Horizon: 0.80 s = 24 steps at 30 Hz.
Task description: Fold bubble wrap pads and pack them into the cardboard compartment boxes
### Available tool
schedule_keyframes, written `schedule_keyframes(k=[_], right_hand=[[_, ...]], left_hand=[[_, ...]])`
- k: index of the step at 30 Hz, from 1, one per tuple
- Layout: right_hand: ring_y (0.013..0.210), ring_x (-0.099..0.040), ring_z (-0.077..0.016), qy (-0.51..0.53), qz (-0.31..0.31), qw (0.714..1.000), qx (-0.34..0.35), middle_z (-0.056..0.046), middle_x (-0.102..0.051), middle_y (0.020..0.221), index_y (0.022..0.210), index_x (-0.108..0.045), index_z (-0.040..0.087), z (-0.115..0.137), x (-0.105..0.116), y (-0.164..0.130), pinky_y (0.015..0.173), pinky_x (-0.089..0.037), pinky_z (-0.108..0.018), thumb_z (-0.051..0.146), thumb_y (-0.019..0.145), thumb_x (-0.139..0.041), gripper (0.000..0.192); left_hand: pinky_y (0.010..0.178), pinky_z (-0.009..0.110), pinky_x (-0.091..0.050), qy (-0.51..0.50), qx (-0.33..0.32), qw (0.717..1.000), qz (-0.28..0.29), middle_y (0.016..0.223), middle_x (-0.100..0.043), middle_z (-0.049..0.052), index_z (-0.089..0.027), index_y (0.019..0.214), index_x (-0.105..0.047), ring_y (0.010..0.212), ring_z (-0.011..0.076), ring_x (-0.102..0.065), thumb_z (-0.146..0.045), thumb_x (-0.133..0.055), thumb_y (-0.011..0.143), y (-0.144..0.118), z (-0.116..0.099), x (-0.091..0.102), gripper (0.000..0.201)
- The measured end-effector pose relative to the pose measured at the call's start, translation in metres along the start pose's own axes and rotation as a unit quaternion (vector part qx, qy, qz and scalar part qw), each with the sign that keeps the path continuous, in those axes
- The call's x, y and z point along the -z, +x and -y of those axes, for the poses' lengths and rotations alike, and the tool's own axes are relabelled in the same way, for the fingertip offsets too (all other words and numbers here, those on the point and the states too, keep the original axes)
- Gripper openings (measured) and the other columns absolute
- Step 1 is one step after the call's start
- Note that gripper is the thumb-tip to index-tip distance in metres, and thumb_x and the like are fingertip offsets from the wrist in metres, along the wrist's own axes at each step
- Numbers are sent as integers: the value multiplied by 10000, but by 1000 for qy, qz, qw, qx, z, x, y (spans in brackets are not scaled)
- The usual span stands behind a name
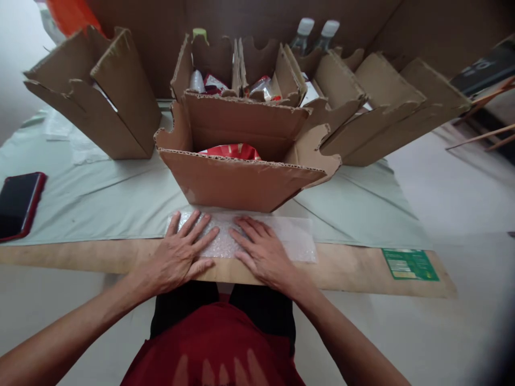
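A strip of clear bubble wrap (298, 236) lies flat along the front edge of the table. My left hand (181, 252) rests on its left part with the fingers spread and the palm down. Pressed on the middle of the strip, my right hand (263, 252) is also open, its fingers stretched out. Neither hand grips anything. Just behind the strip stands an open cardboard box (241, 179), with a red packet (233, 151) partly visible inside it.
Several more open cardboard boxes stand behind, one at the left (129, 102). Two white-capped bottles (303, 35) show at the back. A phone in a red case (20, 203) lies at the left, and a green printed card (410, 264) at the right front edge.
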State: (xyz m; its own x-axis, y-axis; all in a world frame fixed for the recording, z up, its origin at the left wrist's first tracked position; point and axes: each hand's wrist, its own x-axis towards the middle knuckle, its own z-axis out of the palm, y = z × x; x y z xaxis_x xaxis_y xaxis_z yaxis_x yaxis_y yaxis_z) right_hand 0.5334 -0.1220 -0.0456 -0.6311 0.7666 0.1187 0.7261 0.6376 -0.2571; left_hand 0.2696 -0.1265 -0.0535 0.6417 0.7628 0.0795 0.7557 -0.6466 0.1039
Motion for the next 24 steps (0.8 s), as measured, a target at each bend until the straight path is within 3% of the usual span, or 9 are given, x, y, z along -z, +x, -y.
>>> schedule_keyframes(k=[5, 9, 11, 14, 16, 18, 21, 24], right_hand=[[1456, -510, -364, -23, -49, 989, -141, -144, -537, 1582, 1468, -609, 235, -65, 17, -91, 1137, -476, -591, 362, 1053, -447, 463], [1282, -654, -380, -75, -139, 956, -249, -163, -729, 1326, 1245, -737, 186, -102, 35, -134, 1041, -523, -638, 410, 1038, -435, 429], [1211, -694, -358, -79, -179, 946, -260, -155, -771, 1218, 1176, -748, 188, -107, 42, -128, 1031, -531, -612, 412, 1025, -458, 397], [1239, -677, -328, -55, -167, 959, -222, -163, -729, 1320, 1278, -699, 182, -104, 45, -100, 1032, -530, -555, 370, 1014, -470, 397], [1294, -639, -339, -38, -121, 971, -203, -183, -669, 1418, 1334, -666, 162, -102, 44, -81, 1039, -520, -548, 354, 988, -494, 431], [1295, -630, -354, -28, -87, 975, -203, -196, -647, 1443, 1262, -694, 151, -102, 40, -67, 1031, -517, -551, 352, 955, -526, 403], [1228, -660, -330, -3, -70, 976, -206, -170, -696, 1359, 1004, -726, 188, -102, 40, -61, 989, -529, -513, 315, 922, -536, 243], [1045, -714, -294, 16, -75, 972, -221, -128, -771, 1126, 871, -682, 212, -91, 51, -65, 901, -546, -464, 279, 887, -536, 162]], left_hand=[[1258, 696, -97, -26, -7, 1000, 11, 1664, -416, 159, -265, 1567, -453, 1567, 438, -296, -571, -534, 1009, -4, 5, 2, 642], [1261, 673, -125, -33, -9, 999, 0, 1664, -412, 152, -275, 1563, -447, 1571, 423, -290, -550, -516, 1020, -4, 4, 2, 613], [1260, 637, -185, -29, 16, 999, -38, 1663, -401, 168, -248, 1551, -454, 1566, 397, -308, -493, -471, 1046, -6, 7, 4, 561], [1190, 589, -344, 0, 132, 984, -122, 1516, -543, 217, -163, 1446, -549, 1434, 392, -476, -426, -449, 1035, -13, 18, 12, 498], [1072, 575, -449, 25, 221, 967, -122, 1324, -654, 214, -154, 1335, -628, 1247, 400, -589, -462, -497, 986, -19, 26, 18, 484], [962, 546, -500, 30, 283, 954, -89, 1161, -696, 186, -174, 1208, -694, 1100, 391, -624, -509, -545, 929, -22, 31, 21, 460], [887, 490, -519, -12, 311, 947, -76, 1043, -708, 145, -207, 969, -730, 1005, 353, -631, -491, -565, 877, -17, 30, 19, 341], [883, 469, -522, -84, 303, 941, -126, 1072, -724, 132, -224, 808, -673, 1016, 337, -646, -414, -533, 844, -9, 23, 18, 238]])
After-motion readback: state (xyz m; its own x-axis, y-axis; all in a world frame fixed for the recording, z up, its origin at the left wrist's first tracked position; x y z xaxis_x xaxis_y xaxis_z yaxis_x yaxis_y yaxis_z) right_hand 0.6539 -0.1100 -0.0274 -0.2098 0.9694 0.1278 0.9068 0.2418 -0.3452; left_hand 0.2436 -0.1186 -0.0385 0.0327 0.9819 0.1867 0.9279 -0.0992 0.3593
